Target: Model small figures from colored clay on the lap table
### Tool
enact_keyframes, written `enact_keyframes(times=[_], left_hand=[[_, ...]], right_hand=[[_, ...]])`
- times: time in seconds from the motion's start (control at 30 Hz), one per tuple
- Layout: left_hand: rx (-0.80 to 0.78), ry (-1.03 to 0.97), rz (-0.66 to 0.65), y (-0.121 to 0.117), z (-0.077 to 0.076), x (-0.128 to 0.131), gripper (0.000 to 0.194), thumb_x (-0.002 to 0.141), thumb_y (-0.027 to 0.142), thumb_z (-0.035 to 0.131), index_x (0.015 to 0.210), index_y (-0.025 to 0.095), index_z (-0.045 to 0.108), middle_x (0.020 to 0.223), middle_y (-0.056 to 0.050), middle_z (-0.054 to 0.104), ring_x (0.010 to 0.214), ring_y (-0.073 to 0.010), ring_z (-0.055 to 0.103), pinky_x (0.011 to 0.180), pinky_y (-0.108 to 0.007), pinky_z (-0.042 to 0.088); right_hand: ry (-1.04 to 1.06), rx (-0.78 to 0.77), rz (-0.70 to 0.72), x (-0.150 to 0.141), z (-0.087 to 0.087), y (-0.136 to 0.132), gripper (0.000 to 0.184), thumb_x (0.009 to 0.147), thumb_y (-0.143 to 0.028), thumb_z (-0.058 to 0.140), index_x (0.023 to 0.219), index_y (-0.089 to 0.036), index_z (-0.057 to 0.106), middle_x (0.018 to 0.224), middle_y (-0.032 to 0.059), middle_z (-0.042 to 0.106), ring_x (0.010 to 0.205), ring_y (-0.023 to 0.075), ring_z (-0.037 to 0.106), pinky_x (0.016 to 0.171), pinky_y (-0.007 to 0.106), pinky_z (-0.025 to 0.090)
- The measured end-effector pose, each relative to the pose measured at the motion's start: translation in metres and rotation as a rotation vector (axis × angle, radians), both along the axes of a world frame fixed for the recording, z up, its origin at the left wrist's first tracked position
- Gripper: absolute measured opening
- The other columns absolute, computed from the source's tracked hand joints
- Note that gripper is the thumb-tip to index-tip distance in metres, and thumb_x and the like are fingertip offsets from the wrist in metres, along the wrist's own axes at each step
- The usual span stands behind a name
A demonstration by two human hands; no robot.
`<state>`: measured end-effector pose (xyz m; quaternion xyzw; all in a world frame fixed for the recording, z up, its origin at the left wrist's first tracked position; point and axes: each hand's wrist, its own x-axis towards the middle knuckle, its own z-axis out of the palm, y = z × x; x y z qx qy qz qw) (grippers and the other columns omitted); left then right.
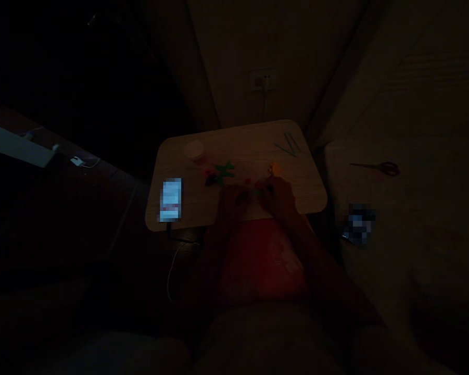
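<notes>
The scene is very dark. Over the near edge of a small wooden table [242,148], my left hand [233,200] and my right hand [280,198] are close together with fingers curled. A small pale, greyish piece [256,192] shows between their fingertips; its kind is unclear. Just beyond the fingers lie small red pieces [248,180]. An orange-yellow cluster [274,169] sits past my right hand. Beyond my left hand are a green cut-out shape [225,171] and a dark red-and-black bit [210,177].
A round tub [195,150] stands at the table's back left, thin green sticks [288,146] at back right. A lit, blurred screen [170,200] with a cable is at the left edge. Scissors [386,168] and a blurred packet-like object [358,224] lie on a pale surface at right.
</notes>
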<state>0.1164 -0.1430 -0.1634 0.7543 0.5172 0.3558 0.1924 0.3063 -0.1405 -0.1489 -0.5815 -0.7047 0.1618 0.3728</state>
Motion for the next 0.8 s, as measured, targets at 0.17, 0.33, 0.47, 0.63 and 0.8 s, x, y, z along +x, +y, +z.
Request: enact_keyframes(times=[0.17, 0.33, 0.47, 0.63, 0.8], left_hand=[[0.008, -0.002, 0.022, -0.0004, 0.0013, -0.0020, 0.010, 0.086, 0.025, 0.079, 0.095, 0.021, 0.078, 0.098, -0.007, 0.077, 0.097, -0.0252, 0.068, 0.096, -0.043, 0.053], [-0.038, -0.102, 0.030, -0.0029, 0.0027, -0.0037, 0.015, 0.085, 0.028, 0.081, 0.099, 0.021, 0.078, 0.097, -0.006, 0.077, 0.093, -0.0239, 0.070, 0.090, -0.040, 0.055], [-0.037, -0.060, 0.025, -0.0010, 0.0008, -0.0015, 0.013, 0.084, 0.026, 0.081, 0.094, 0.020, 0.076, 0.098, -0.006, 0.076, 0.097, -0.0249, 0.068, 0.094, -0.042, 0.054], [0.038, 0.042, 0.025, 0.0003, 0.0028, 0.0015, 0.014, 0.085, 0.024, 0.080, 0.096, 0.020, 0.073, 0.106, -0.008, 0.071, 0.105, -0.0262, 0.065, 0.101, -0.044, 0.051], [0.054, 0.095, 0.024, -0.0029, 0.0053, 0.0020, 0.013, 0.089, 0.028, 0.076, 0.099, 0.021, 0.073, 0.106, -0.008, 0.068, 0.105, -0.0262, 0.063, 0.100, -0.044, 0.050]], right_hand=[[-0.009, -0.010, -0.005, 0.0001, -0.0002, 0.0009, 0.022, 0.098, -0.035, 0.055, 0.081, -0.022, 0.061, 0.085, 0.0100, 0.070, 0.084, 0.0267, 0.061, 0.078, 0.039, 0.039], [-0.005, -0.010, -0.008, 0.0007, 0.0015, 0.0000, 0.023, 0.099, -0.035, 0.055, 0.081, -0.022, 0.061, 0.085, 0.0102, 0.070, 0.084, 0.0268, 0.061, 0.078, 0.039, 0.040], [-0.014, -0.017, 0.003, 0.0004, 0.0017, -0.0006, 0.024, 0.100, -0.036, 0.054, 0.082, -0.022, 0.061, 0.086, 0.0105, 0.070, 0.085, 0.0270, 0.061, 0.079, 0.039, 0.040], [-0.068, 0.000, 0.003, -0.0008, -0.0032, 0.0007, 0.024, 0.101, -0.035, 0.051, 0.084, -0.022, 0.062, 0.089, 0.0111, 0.070, 0.087, 0.0273, 0.062, 0.080, 0.039, 0.039], [-0.089, 0.002, 0.002, -0.0002, -0.0051, 0.0023, 0.025, 0.101, -0.036, 0.051, 0.085, -0.021, 0.063, 0.087, 0.0105, 0.070, 0.086, 0.0269, 0.061, 0.078, 0.039, 0.038]])
